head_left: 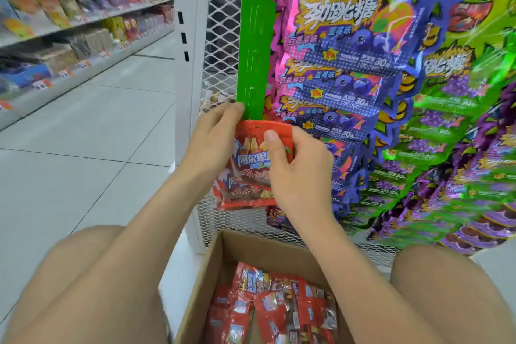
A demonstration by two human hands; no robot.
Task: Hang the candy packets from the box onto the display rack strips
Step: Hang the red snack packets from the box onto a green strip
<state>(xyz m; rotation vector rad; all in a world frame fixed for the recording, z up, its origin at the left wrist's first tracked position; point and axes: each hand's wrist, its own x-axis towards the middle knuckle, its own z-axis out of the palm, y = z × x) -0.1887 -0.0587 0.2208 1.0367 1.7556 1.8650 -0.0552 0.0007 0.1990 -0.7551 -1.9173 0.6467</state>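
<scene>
1. Two likely slips at the hooking step. Could miss the tab on the green strip [252, 50] if pushed up askew, dropping the red candy packet [251, 159] toward the box [223, 254] or the floor.
2. Could tear the thin top edge if tugged sideways against the tab; hang hole too blurred to judge.
3. Could swing the strip away from the mesh panel [223, 8] if left unsteadied, shaking loose the hung packet [243, 195] just beneath.
4. Could snag the blue packets [349, 86] on the neighbouring strip, just beside on the right.
5. Left hand [215, 131]: curled, pinching the red candy packet's top-left corner, fingertips up against the strip's left edge, apparently steadying both.
6. Right hand [296, 170]: curled round the packet's right edge, thumb pressed flat on the front near the top, other fingers behind and hidden.
7. Packet's place: upright, top edge at the strip's lower stretch, overlapping the hung packet below; hooked or not, cannot tell.
8. Remaining stock: many loose packets [268, 307] lying in the open box between the knees.
</scene>
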